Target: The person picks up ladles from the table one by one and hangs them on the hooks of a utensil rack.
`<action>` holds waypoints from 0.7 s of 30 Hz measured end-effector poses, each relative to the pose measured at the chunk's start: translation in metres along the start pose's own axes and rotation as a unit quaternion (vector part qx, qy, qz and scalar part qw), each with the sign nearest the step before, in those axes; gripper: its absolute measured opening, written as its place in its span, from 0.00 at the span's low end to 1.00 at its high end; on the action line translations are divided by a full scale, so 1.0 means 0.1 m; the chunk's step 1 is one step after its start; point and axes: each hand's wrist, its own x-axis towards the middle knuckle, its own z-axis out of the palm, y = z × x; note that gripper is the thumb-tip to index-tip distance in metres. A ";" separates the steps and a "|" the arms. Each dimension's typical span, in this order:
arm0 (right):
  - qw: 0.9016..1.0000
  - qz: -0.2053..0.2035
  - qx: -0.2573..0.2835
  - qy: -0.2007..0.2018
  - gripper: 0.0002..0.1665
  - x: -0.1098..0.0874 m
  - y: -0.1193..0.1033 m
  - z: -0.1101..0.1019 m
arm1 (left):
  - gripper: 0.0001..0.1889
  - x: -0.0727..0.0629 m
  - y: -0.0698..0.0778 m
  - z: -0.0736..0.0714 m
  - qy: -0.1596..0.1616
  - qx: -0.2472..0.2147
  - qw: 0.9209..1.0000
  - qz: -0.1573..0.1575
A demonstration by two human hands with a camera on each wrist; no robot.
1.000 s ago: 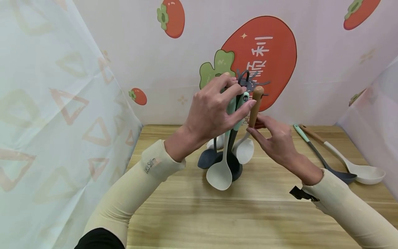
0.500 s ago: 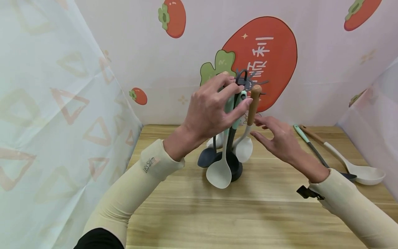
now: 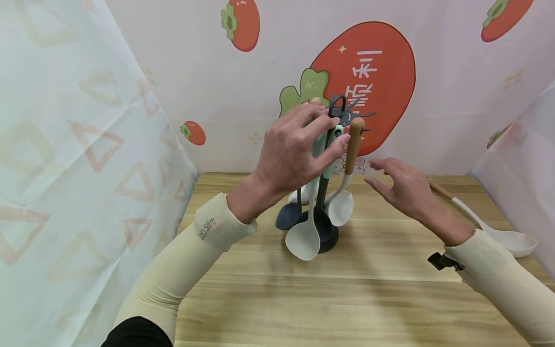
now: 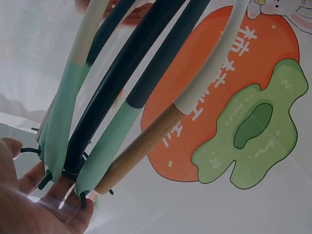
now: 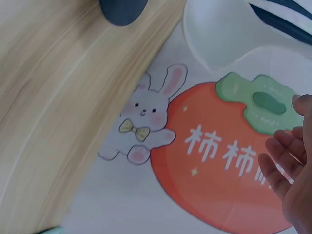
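A dark utensil stand [image 3: 342,115] with hooked arms is upright on the table, several kitchen utensils hanging round it. My left hand [image 3: 290,144] grips its top, fingers among the hooks and handle ends in the left wrist view. At the stand's front hangs a white ladle [image 3: 303,241] with a mint handle. A white utensil with a wooden handle [image 3: 354,144] hangs on the right side, close to my left thumb. My right hand [image 3: 403,188] is right of the stand, empty, its fingers apart from the hanging utensils. A dark blue utensil head [image 3: 288,216] hangs at the left.
On the table at the right lies a white ladle [image 3: 511,238] with a wooden handle, partly behind my right forearm. A patterned cloth [image 3: 217,96] stands as a wall behind the wooden table [image 3: 269,299]; another cloth [image 3: 99,159] closes the left side.
My right hand has let go of the white utensil's wooden handle and moved right, away from the stand. It now covers the mint-handled utensil on the table. My left hand stays at the stand's top.
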 end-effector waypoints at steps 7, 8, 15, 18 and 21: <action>0.996 0.064 -0.028 -0.056 0.29 -0.08 0.25 -0.06 | 0.18 0.00 0.00 -0.01 0.001 0.001 1.000 0.000; 0.994 0.082 -0.032 -0.069 0.27 -0.09 0.28 -0.07 | 0.17 -0.01 0.00 -0.01 0.001 0.001 1.000 0.000; 0.975 0.173 -0.052 -0.128 0.26 -0.19 0.57 -0.11 | 0.17 -0.01 -0.01 0.00 0.007 -0.004 1.000 0.002; 0.973 0.181 -0.065 -0.131 0.25 -0.24 0.71 -0.13 | 0.17 -0.01 -0.01 -0.01 0.008 -0.005 1.000 0.001; 0.970 0.189 -0.076 -0.133 0.24 -0.29 0.83 -0.16 | 0.17 -0.01 -0.02 -0.01 0.008 -0.006 1.000 -0.001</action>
